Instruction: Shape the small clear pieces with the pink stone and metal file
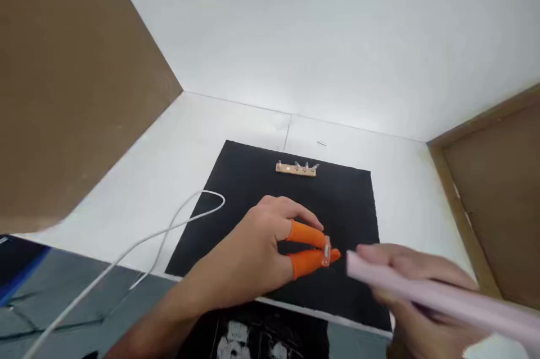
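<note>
My left hand [270, 241] wears orange finger covers on the thumb and one finger. Those two fingertips are closed on a small clear plastic piece [327, 252] with a shiny part in its middle, held above a black mat [236, 173]. My right hand [422, 286], to the right, is wrapped round a long, pale pink, straight-edged object [442, 297]. One end of it points toward the clear piece, with a gap between; blur hides its exact kind. Farther back on the mat, a small wooden strip [295, 170] carries several small clear pieces.
A white cable [164, 230] loops over the mat's left edge. On the white surface [379, 151] behind the mat lies a tiny metallic rod [321, 143]. Brown panels [76, 83] stand at left and right, with a white wall [316, 27] at the back.
</note>
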Demonstrator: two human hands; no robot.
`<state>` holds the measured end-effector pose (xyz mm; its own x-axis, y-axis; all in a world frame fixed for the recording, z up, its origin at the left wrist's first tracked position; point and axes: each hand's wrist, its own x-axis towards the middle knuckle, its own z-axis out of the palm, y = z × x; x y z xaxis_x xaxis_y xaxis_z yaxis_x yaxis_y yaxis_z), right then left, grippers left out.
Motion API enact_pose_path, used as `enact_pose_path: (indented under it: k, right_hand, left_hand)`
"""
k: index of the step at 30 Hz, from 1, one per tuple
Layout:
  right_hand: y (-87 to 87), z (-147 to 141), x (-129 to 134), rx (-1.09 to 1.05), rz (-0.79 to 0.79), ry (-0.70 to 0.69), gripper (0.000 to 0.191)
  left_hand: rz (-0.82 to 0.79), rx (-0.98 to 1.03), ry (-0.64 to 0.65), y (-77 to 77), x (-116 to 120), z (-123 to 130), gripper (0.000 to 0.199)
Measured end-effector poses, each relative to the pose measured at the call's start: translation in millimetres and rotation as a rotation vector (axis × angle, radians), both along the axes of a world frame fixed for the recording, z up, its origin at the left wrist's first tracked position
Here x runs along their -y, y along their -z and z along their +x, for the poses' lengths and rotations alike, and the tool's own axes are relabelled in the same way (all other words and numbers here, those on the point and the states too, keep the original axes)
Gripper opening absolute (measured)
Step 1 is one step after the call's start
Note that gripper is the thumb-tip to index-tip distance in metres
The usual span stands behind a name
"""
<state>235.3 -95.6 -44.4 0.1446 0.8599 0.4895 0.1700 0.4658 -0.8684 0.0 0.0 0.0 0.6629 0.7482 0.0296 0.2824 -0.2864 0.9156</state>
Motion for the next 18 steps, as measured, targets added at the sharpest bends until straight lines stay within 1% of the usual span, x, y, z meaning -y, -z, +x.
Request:
enact_pose_path:
  k: [2, 4, 6, 8, 9, 11, 12, 15, 16, 18]
  right_hand:
    - [-10.8, -10.2, 2.4, 0.050, 0.044, -0.040, 0.018]
    - [-15.5, -13.9, 4.5, 0.068, 0.056, -0.052, 0.015]
    - [-12.5, -9.7, 6.1, 0.054, 0.035, -0.041, 0.019]
    - [-6.2, -2.0, 7.1, 0.004, 0.006, 0.026, 0.026]
    - [-3.8, 0.9, 7.2, -0.024, 0.011, 0.070, 0.029]
    - [-4.1, 2.1, 6.2, -0.036, 0.046, 0.115, 0.030]
    - [-6.9, 0.1, 5.2, -0.008, 0.065, 0.105, 0.028]
    - [-19.6, -9.4, 1.8, 0.117, 0.100, -0.023, 0.016]
    - [-22.1, -11.3, 1.0, 0.134, 0.102, -0.044, 0.013]
    - [-20.8, -10.2, 0.8, 0.113, 0.086, -0.043, 0.015]
  left_hand:
    - [-0.018, -0.006, 0.000, -1.8, -1.4, 1.9, 0.009]
    - [-0.028, -0.006, 0.002, -3.0, -1.9, 3.4, 0.008]
    - [-0.028, 0.001, 0.005, -3.4, -1.4, 4.2, 0.007]
    - [-0.023, 0.009, 0.007, -2.9, -0.5, 4.3, 0.007]
    - [-0.023, 0.009, 0.009, -2.4, -0.1, 4.2, 0.007]
    - [-0.026, 0.007, 0.012, -1.1, 0.1, 3.9, 0.008]
    - [-0.028, 0.004, 0.011, -0.6, 0.0, 3.7, 0.009]
    - [-0.030, 0.006, -0.003, 0.6, -0.6, 3.4, 0.007]
    - [-0.028, 0.009, -0.007, 0.8, -0.6, 3.3, 0.007]
    - [-0.018, 0.017, -0.006, 1.4, -0.2, 3.2, 0.007]
